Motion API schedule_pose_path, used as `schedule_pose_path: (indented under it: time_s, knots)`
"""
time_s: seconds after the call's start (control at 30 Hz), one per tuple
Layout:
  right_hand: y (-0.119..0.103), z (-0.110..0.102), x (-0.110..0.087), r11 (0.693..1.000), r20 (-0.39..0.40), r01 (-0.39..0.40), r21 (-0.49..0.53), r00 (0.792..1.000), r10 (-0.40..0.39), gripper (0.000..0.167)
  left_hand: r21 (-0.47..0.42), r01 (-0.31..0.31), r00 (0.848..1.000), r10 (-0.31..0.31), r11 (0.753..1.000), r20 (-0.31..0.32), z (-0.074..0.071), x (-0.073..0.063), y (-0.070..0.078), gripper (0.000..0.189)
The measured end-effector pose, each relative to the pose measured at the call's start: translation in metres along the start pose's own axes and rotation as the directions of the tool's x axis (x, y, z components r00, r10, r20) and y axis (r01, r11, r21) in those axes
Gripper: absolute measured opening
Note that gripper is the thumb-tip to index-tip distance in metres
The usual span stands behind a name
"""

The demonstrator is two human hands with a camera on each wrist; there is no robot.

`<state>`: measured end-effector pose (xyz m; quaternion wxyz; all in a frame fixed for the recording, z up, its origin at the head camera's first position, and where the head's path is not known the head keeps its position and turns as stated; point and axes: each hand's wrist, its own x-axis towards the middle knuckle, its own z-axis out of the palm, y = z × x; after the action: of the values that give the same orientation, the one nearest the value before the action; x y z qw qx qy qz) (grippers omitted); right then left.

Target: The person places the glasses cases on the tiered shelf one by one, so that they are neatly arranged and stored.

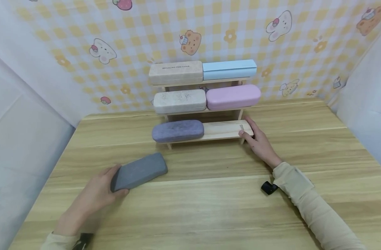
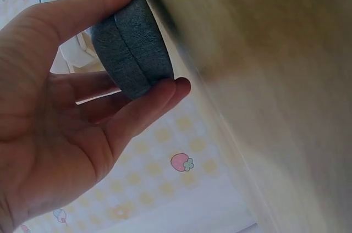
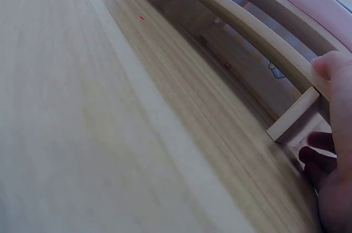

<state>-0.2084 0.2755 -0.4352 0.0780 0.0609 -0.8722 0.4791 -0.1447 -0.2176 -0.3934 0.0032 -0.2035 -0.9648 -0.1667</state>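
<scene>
My left hand [image 1: 98, 191] grips one end of a dark grey glasses case [image 1: 142, 172] over the table, left of a three-tier wooden rack. In the left wrist view, thumb and fingers pinch the case [image 2: 135, 43] at its edges. My right hand [image 1: 260, 144] holds the right end of the rack's bottom shelf [image 1: 221, 130], its thumb on top. The right wrist view shows that thumb [image 3: 330, 64] on the shelf edge, with other fingers beside the support leg [image 3: 297, 115]. A purple-blue glasses case [image 1: 178, 131] sits on the bottom shelf's left half.
On the middle tier lie a pale patterned case [image 1: 180, 101] and a pink case [image 1: 233, 97]. A beige case [image 1: 176, 73] and a light blue case [image 1: 229, 69] fill the top tier. Behind the wooden table [image 1: 209, 208] hangs a yellow checked cloth [image 1: 140, 45].
</scene>
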Motion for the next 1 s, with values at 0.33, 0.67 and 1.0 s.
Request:
schedule_pose_path:
  time_s: [0.33, 0.67, 1.0]
  knots:
    - [-0.026, -0.006, -0.008, 0.997, 0.01, 0.029, 0.071, 1.0, -0.029, 0.053, -0.041, -0.028, 0.999, 0.027, 0.999, -0.032, -0.013, -0.002, 0.01, 0.078]
    - [-0.001, -0.004, 0.0, 0.998, -0.046, 0.038, 0.054, 0.998, -0.036, 0.053, -0.029, -0.095, 0.992, 0.092, 0.995, -0.086, -0.021, -0.005, 0.027, 0.075]
    - [-0.001, -0.002, 0.0, 0.992, -0.084, 0.071, 0.103, 0.995, -0.062, 0.049, 0.042, -0.211, 0.966, 0.215, 0.977, -0.145, -0.03, 0.01, 0.057, 0.077]
